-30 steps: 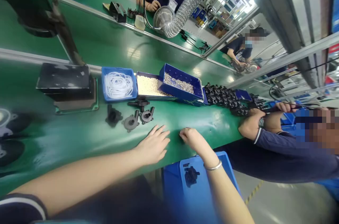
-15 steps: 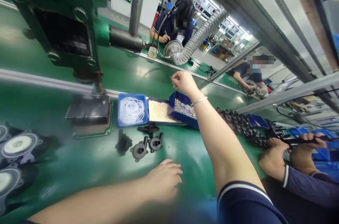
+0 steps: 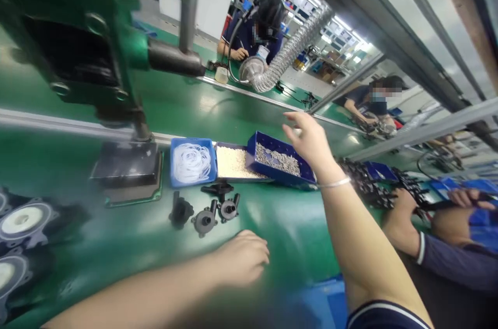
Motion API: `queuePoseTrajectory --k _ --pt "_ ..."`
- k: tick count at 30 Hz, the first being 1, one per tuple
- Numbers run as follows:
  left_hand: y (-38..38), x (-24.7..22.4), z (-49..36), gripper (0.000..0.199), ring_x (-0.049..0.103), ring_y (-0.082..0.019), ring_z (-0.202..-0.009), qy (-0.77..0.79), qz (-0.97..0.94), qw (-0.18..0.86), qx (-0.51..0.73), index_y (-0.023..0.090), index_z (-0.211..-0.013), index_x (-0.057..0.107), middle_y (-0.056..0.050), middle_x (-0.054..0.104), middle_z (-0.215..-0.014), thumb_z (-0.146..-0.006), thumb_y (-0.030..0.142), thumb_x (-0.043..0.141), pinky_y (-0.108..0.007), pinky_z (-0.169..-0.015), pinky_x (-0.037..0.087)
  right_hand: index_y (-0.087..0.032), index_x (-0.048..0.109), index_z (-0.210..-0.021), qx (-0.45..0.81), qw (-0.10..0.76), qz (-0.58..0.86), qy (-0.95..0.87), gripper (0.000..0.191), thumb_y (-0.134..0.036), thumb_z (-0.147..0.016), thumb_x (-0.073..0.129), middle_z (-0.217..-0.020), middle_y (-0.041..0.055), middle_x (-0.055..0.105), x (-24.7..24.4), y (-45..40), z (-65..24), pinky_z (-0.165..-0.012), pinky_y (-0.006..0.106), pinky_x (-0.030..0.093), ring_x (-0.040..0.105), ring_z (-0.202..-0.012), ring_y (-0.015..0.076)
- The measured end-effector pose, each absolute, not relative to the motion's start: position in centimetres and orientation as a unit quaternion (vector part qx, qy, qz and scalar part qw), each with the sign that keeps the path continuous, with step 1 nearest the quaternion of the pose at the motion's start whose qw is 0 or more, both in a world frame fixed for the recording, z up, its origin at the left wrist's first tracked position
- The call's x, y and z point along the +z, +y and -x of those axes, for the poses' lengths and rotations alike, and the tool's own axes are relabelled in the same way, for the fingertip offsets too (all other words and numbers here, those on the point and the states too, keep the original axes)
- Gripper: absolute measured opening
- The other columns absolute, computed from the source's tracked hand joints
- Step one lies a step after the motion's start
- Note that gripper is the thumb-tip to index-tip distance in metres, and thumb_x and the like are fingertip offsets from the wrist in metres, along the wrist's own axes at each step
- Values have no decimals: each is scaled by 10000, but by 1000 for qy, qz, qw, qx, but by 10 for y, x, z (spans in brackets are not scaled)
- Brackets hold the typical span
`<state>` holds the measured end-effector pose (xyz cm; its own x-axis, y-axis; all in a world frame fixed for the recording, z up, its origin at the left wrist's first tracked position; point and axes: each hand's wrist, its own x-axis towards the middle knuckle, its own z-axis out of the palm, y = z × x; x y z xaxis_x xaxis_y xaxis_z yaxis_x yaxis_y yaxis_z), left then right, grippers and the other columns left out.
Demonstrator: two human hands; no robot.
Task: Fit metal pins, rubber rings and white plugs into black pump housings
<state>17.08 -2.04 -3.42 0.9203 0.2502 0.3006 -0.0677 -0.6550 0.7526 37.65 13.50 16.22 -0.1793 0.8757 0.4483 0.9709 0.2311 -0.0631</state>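
Observation:
My right hand (image 3: 307, 142) is raised above the far side of a dark blue bin (image 3: 278, 178) of small metal pins (image 3: 276, 159). Its thumb and index finger stand apart, and I make out nothing held. Low over the green bench, my left hand (image 3: 246, 259) has its fingers curled together; whatever may be under them is hidden. Several black pump housings (image 3: 205, 220) lie beyond that hand. Left of the pins are a bin of small cream-coloured pieces (image 3: 232, 161) and a blue tray (image 3: 213, 176) holding white rings (image 3: 191, 163).
A green press (image 3: 78, 59) stands at left over a black block (image 3: 126, 163). Round black parts with white centres (image 3: 24, 220) lie at the left edge. A co-worker's arms (image 3: 404, 222) reach in from the right beside piled black parts (image 3: 361, 181). A metal duct (image 3: 288, 51) hangs ahead.
My right hand has moved right and opened from a pinch, with the pin bin now more exposed. My left hand's fingers have curled in. The view has shifted slightly.

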Motion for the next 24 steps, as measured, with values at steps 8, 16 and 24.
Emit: queuePoseTrajectory --k 8,16,24 --pt "-20 -31 -162 241 569 -252 -1267 47 -900 401 167 206 -1109 653 -73 685 -1246 -949 237 474 -458 -1075 423 -165 570 -1149 -247 268 819 -444 289 -367 -992 435 -1051 115 577 74 -179 -464 -857 412 523 591 -974 239" --pt "-17 -32 -165 257 611 -286 -1208 54 -930 329 156 258 -1096 661 -54 705 -1213 -966 363 465 -481 -999 453 -170 366 -1433 -15 126 928 -351 765 -530 -829 669 -1396 211 423 -82 -376 -383 -1042 554 448 451 -1310 344" --pt "-19 -32 -163 216 621 -266 -1191 53 -932 313 172 249 -1064 654 -67 709 -1189 -963 339 485 -462 -1012 453 -229 406 -1476 30 124 903 -410 658 -491 -910 615 -1442 174 396 -138 -321 -394 -1066 524 432 381 -1314 328"
